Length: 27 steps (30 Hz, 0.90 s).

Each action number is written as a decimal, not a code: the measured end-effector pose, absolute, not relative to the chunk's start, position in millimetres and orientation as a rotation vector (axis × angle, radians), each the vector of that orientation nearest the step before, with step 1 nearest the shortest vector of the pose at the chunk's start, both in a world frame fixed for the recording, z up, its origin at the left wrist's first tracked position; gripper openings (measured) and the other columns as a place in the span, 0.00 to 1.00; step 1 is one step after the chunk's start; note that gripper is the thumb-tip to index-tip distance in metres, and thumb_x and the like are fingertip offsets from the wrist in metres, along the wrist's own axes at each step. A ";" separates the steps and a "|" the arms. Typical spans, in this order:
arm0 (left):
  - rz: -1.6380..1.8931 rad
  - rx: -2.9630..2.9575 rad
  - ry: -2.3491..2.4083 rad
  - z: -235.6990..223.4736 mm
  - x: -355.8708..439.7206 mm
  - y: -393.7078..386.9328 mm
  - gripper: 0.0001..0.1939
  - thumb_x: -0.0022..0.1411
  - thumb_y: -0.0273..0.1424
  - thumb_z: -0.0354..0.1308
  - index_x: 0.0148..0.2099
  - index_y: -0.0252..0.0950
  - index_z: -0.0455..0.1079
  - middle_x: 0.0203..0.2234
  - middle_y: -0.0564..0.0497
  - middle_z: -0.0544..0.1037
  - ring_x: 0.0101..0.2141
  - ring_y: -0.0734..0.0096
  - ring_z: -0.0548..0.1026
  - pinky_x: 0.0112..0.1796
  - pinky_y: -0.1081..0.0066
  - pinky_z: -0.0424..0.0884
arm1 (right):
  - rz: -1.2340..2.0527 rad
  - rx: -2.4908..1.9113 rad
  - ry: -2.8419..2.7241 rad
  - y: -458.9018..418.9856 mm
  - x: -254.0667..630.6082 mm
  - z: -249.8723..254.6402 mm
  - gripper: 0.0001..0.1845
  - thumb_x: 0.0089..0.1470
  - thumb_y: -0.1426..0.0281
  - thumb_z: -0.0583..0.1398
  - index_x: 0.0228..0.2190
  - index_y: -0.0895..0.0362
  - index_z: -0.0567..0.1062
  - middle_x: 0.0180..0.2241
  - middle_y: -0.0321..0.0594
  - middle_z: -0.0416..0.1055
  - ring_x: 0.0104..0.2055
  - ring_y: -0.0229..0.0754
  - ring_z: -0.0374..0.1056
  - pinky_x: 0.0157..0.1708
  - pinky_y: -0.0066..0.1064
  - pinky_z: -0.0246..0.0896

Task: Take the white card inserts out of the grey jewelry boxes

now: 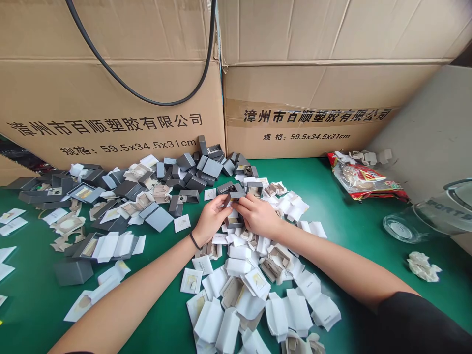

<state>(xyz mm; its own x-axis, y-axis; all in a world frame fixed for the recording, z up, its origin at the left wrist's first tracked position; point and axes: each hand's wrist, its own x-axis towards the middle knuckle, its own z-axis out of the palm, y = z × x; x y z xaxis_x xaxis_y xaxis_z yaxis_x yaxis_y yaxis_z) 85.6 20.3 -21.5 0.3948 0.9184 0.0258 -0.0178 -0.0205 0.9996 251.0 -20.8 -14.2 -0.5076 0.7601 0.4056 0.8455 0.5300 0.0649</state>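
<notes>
Both my hands are closed around a small dark grey box (234,195) in the middle of the table. My left hand (211,217), with a black band at the wrist, grips its left side. On its right side are the bent fingers of my right hand (258,214), which partly hide it. Right behind the hands lie more dark grey boxes (254,188). In front of and below them spreads a heap of white folded paper cards and inserts (238,267). A larger pile of grey boxes (125,189), mixed with paper inserts, stretches to the left.
Two large cardboard cartons (110,98) stand along the back, with a black cable (165,103) hanging before the left one. On the green table (354,221) at right are a red food packet (363,177), a clear plastic jar (427,216) lying on its side and crumpled paper (423,266).
</notes>
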 end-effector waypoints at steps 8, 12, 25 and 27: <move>0.904 1.164 0.914 -14.1 87.9 19.8 0.16 0.51 0.27 0.58 0.44 0.35 0.67 0.36 0.50 0.75 0.26 0.77 0.70 0.25 0.78 0.63 | -0.236 -1.269 -2.379 -19.3 250.5 -1.2 0.17 0.56 0.78 0.49 0.44 0.61 0.70 0.33 0.45 0.67 0.35 0.43 0.56 0.33 0.33 0.55; 0.966 1.020 0.822 -12.8 87.2 22.4 0.16 0.51 0.26 0.59 0.44 0.35 0.66 0.35 0.51 0.76 0.33 0.74 0.73 0.33 0.77 0.67 | -0.072 -1.122 -2.336 -35.2 235.5 7.3 0.13 0.59 0.68 0.50 0.36 0.60 0.73 0.29 0.42 0.67 0.34 0.41 0.57 0.34 0.31 0.55; 1.028 0.810 0.855 -11.8 83.4 25.6 0.16 0.52 0.31 0.59 0.44 0.34 0.67 0.34 0.49 0.78 0.35 0.68 0.76 0.35 0.70 0.72 | 0.197 -0.922 -2.046 -42.4 224.5 6.6 0.11 0.57 0.66 0.54 0.34 0.56 0.76 0.26 0.39 0.68 0.31 0.38 0.61 0.34 0.32 0.59; 1.055 0.774 0.860 -11.1 82.2 25.7 0.14 0.53 0.31 0.59 0.44 0.36 0.67 0.35 0.50 0.78 0.36 0.67 0.76 0.36 0.69 0.73 | 0.281 -0.985 -1.845 -37.2 233.9 4.7 0.12 0.59 0.65 0.53 0.36 0.56 0.74 0.25 0.38 0.69 0.29 0.37 0.64 0.32 0.31 0.62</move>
